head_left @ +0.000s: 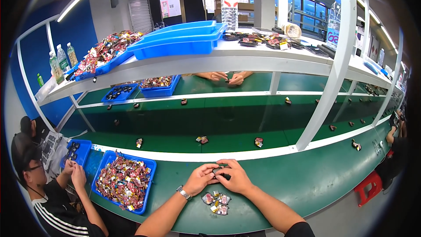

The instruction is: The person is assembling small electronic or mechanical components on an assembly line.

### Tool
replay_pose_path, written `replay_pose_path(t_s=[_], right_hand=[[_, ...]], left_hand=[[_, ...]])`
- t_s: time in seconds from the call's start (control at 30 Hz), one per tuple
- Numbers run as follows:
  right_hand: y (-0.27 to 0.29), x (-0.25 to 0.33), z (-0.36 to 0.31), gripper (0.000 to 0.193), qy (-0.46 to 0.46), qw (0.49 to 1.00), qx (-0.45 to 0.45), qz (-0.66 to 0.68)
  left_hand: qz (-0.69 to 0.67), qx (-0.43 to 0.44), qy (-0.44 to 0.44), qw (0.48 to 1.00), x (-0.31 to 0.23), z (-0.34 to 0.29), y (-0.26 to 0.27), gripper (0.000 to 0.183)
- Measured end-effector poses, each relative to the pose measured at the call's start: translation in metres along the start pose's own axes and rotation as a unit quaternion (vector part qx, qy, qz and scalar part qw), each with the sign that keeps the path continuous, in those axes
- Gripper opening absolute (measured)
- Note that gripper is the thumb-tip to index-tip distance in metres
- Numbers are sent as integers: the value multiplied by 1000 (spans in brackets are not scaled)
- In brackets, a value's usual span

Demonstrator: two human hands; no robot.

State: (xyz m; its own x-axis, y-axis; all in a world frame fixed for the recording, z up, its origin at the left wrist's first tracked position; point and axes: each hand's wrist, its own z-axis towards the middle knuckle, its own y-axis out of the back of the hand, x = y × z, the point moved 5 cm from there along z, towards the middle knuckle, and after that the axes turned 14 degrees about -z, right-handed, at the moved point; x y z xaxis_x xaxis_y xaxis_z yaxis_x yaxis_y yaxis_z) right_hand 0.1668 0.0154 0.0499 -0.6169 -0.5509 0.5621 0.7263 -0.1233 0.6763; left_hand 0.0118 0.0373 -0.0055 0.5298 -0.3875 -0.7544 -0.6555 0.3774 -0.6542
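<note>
Small dark part (216, 172) is being held above the green worktop (280, 177), just short of the white rail (197, 156); its far side is being hidden by fingers, so its exact form cannot be told. Both the left hand (201, 179) and the right hand (233, 177) are being kept curled inward, fingertips meeting, the piece being gripped between them. A slip is being judged the likeliest trouble: with so small an object being pinched by fingertips alone, an uneven squeeze could send it onto the worktop or over the rail. Mixing is also being noted as a risk, since a loose cluster of red-and-yellow pieces (220, 199) is being left right below the wrists, where a dropped part could be lost or a forearm could scatter the group. To the left, a blue bin (151, 180) is being heaped to its brim with similar pieces; a careless elbow could spill some. Beyond it, a smaller blue tray (86, 150) is being worked beside by a seated co-worker (52, 202). Past the rail, scattered pieces (202, 139) are being borne on a green belt (228, 123). Reach forward is being hampered by the rail, a slanting white post (323, 77) and the overhead shelf (263, 63).
</note>
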Motion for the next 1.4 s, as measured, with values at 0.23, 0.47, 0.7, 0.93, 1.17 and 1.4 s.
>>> replay_pose_path(t_s=[0.23,0.47,0.7,0.93,1.17,1.4], right_hand=[[-13,-21,1,13,-42,980,53,185],[-17,-28,0,13,-71,961,87,252],[-21,-30,-1,13,-103,941,107,303],[-10,-16,0,14,-48,991,42,121],[-1,-4,-1,13,-18,999,3,-46],[1,3,-1,13,-8,998,-46,-42]], left_hand=[[-6,3,-38,999,-1,-3,2,21],[25,15,-49,998,-3,-2,0,12],[24,17,-41,999,-4,-2,-1,11],[26,-44,-35,998,1,-2,4,11],[32,-44,-36,998,0,-1,-4,26],[-8,-9,-53,999,-1,-1,-2,26]])
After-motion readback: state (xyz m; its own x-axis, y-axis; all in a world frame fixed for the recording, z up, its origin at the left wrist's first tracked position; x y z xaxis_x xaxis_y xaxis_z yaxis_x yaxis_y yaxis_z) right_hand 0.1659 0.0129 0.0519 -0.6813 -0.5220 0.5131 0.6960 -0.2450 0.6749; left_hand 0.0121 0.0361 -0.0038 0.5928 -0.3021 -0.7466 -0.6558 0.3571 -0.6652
